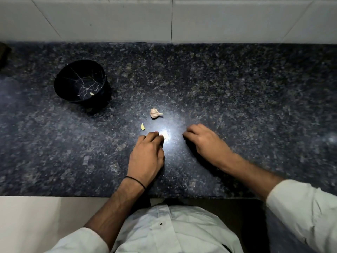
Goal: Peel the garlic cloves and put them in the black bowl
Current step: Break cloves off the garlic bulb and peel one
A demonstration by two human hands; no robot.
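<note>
- White shirt (pixel 173 225) at the bottom edge, sleeves rolled, person standing right up against the counter (pixel 237 88).
- Left hand (pixel 145 156), black band on the wrist: fingers bent down with the tips on the stone. There's a pale speck by the tips, right in the glare, so I can't tell if it's pinching anything.
- Right hand (pixel 205 141) sits a bit apart from it. Fingers are loosely curled, tips down on the stone, and there's nothing in it that I can see.
- Bare clove (pixel 142 126) lies just past the left fingertips, yellowish and skinless. Should be light, firm and probably a bit slick, so I'd pinch it across the fat middle.
- Skinned clove (pixel 155 113) is a little farther out, papery with a pointy tail. The skin looks dry and brittle, so I'd grab that tail or nick the root end to start peeling.
- Bowl (pixel 69 83) is far left, well away from both hands, with one clove (pixel 92 93) already in it. Looks like at least two are still to go.
- Tiled wall (pixel 109 19) behind it all.
</note>
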